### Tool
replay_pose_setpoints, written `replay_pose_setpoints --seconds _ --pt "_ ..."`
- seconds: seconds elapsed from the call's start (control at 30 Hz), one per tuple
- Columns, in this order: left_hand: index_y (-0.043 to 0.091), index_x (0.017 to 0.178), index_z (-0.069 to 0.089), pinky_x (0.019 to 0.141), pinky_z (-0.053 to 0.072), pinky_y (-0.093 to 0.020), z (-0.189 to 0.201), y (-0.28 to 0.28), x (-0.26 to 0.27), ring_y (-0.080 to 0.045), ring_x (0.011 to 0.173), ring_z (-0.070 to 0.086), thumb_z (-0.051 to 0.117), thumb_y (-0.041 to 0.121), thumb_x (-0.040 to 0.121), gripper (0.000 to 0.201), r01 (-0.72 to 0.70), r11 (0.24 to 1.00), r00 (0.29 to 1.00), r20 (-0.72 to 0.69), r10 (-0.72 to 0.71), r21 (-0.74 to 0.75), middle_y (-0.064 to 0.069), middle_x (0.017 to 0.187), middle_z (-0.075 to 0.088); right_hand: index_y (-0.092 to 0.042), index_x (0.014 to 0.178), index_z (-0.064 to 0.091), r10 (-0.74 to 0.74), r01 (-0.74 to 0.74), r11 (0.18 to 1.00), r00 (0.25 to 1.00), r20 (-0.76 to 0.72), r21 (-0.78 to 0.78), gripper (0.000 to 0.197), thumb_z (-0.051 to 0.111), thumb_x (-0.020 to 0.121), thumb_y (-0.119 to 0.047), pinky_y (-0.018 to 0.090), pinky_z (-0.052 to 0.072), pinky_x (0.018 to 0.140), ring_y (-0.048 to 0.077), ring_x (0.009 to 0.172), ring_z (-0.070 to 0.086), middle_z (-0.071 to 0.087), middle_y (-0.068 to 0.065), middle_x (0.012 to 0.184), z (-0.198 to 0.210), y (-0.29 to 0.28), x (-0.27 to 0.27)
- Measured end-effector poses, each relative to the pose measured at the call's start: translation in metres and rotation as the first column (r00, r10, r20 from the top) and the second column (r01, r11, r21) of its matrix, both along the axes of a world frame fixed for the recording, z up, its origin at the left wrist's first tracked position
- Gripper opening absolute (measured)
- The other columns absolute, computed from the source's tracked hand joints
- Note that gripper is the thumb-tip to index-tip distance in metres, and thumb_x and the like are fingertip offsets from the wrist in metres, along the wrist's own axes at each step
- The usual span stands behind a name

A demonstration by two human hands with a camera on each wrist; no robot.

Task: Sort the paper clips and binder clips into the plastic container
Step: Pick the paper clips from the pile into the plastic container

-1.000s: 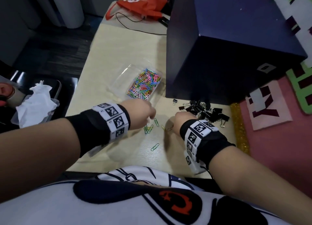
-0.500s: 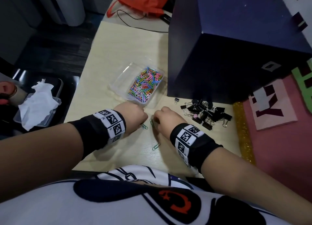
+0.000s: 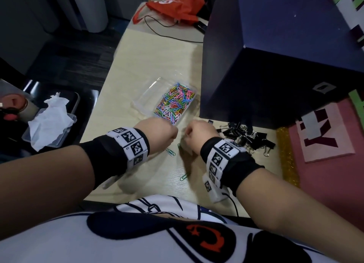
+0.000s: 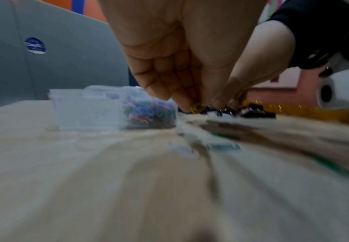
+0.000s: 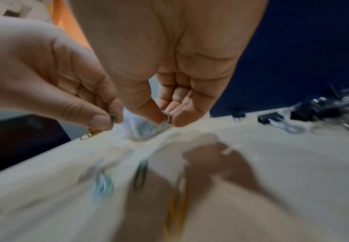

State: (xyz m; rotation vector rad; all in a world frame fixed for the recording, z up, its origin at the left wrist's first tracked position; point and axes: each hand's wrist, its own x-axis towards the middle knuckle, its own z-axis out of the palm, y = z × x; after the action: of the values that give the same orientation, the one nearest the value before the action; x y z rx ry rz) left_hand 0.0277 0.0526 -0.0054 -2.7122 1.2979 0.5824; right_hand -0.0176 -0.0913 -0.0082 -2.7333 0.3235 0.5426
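A clear plastic container [image 3: 144, 98] [image 4: 86, 111] lies on the table; its right half is full of coloured paper clips [image 3: 175, 103], its left half looks bare. My left hand [image 3: 159, 135] [image 5: 107, 122] pinches paper clips, a green and a yellow one, just before the container's near end. My right hand [image 3: 197, 132] [image 5: 166, 117] pinches a pale paper clip right beside it. Loose paper clips [image 3: 171, 152] [image 3: 184, 177] lie on the table under and behind the hands. A pile of black binder clips [image 3: 246, 134] lies right of my right hand.
A big dark blue box [image 3: 275, 65] stands close behind the binder clips and right of the container. A gold glitter strip [image 3: 286, 156] and pink surface border the table on the right. An orange bag [image 3: 173, 5] and black cable lie far back. The table's left edge drops to the floor.
Both hands have come together and moved forward from the loose clips toward the container's near end, each now pinching clips. Fewer loose clips lie on the table.
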Motion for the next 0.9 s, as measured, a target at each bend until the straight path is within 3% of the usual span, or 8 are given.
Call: replay_pose_setpoints --seconds 0.1,0.2,0.3,0.4,0.47,0.63,0.77,0.9 --pt "0.021 0.106 0.066 0.082 0.048 -0.033 0.017 0.001 0.016 -0.026 0.1 0.06 0.051 0.028 0.093 0.021 -0.104 0.974 0.994 0.002 0.106 -0.203 -0.003 0.106 0.065 -0.02 0.097 0.064 -0.099 0.082 0.991 0.98 0.173 0.102 0.011 0.06 0.087 -0.022 0.026 0.046 0.085 0.021 0.096 0.06 0.065 0.002 0.101 0.02 -0.001 0.02" --pt "0.023 0.1 0.069 0.082 0.048 -0.034 0.031 0.005 0.036 -0.025 0.097 0.062 0.06 0.031 0.089 0.016 -0.234 0.896 0.967 0.005 0.255 -0.376 -0.003 0.1 0.07 -0.02 0.114 0.066 -0.188 0.12 0.959 0.947 0.26 0.255 0.026 0.06 0.089 -0.024 0.033 0.048 0.097 0.02 0.105 0.063 0.07 0.002 0.109 0.035 -0.003 0.035" --pt "0.024 0.108 0.07 0.085 0.048 -0.033 0.039 0.007 0.051 -0.025 0.099 0.063 0.058 0.033 0.092 0.022 -0.285 0.86 0.95 -0.004 0.312 -0.423 -0.003 0.105 0.071 -0.021 0.126 0.059 -0.131 0.091 0.981 0.963 0.237 0.172 0.035 0.056 0.091 -0.026 0.032 0.045 0.099 0.023 0.112 0.059 0.062 0.005 0.122 0.039 -0.006 0.033" --pt "0.026 0.119 0.066 0.089 0.047 -0.035 0.035 0.009 0.051 -0.025 0.104 0.061 0.055 0.03 0.094 0.028 -0.271 0.88 0.958 -0.021 0.286 -0.389 -0.003 0.112 0.066 -0.012 0.126 0.055 -0.02 0.019 0.998 1.0 -0.015 -0.066 0.036 0.053 0.094 -0.026 0.031 0.044 0.094 0.029 0.115 0.055 0.055 0.011 0.126 0.038 -0.008 0.02" --pt "0.028 0.114 0.067 0.087 0.048 -0.034 0.031 0.011 0.045 -0.023 0.1 0.061 0.057 0.027 0.091 0.026 -0.254 0.891 0.965 -0.038 0.259 -0.376 -0.001 0.107 0.066 -0.007 0.125 0.057 0.039 -0.093 0.971 0.97 -0.24 -0.218 0.033 0.049 0.096 -0.023 0.033 0.046 0.092 0.029 0.117 0.056 0.057 0.012 0.128 0.037 -0.009 0.005" --pt "0.031 0.106 0.066 0.081 0.049 -0.027 0.011 0.014 0.021 -0.018 0.1 0.062 0.055 0.023 0.085 0.025 -0.036 0.999 0.993 -0.111 0.032 -0.028 0.007 0.103 0.067 -0.009 0.122 0.06 0.132 -0.271 0.934 0.867 -0.48 -0.234 0.033 0.055 0.092 -0.022 0.033 0.047 0.088 0.028 0.116 0.058 0.059 0.009 0.125 0.018 -0.01 -0.024" --pt "0.028 0.111 0.06 0.07 0.045 -0.028 -0.007 0.017 0.014 -0.022 0.103 0.058 0.056 0.02 0.086 0.027 0.051 0.981 0.996 -0.081 -0.036 0.187 0.008 0.127 0.051 -0.002 0.118 0.061 0.101 -0.169 0.971 0.929 -0.356 -0.167 0.03 0.044 0.095 -0.007 0.03 0.049 0.086 0.03 0.11 0.061 0.063 0.013 0.119 0.014 0.003 -0.021" --pt "0.024 0.102 0.062 0.068 0.047 -0.028 -0.016 0.02 0.013 -0.025 0.097 0.059 0.056 0.021 0.088 0.016 0.028 0.981 0.999 -0.021 -0.024 0.189 0.003 0.122 0.052 -0.004 0.118 0.059 0.099 -0.125 0.986 0.971 -0.218 -0.11 0.028 0.044 0.096 -0.013 0.032 0.048 0.087 0.032 0.11 0.059 0.061 0.015 0.117 0.006 0.012 -0.021"
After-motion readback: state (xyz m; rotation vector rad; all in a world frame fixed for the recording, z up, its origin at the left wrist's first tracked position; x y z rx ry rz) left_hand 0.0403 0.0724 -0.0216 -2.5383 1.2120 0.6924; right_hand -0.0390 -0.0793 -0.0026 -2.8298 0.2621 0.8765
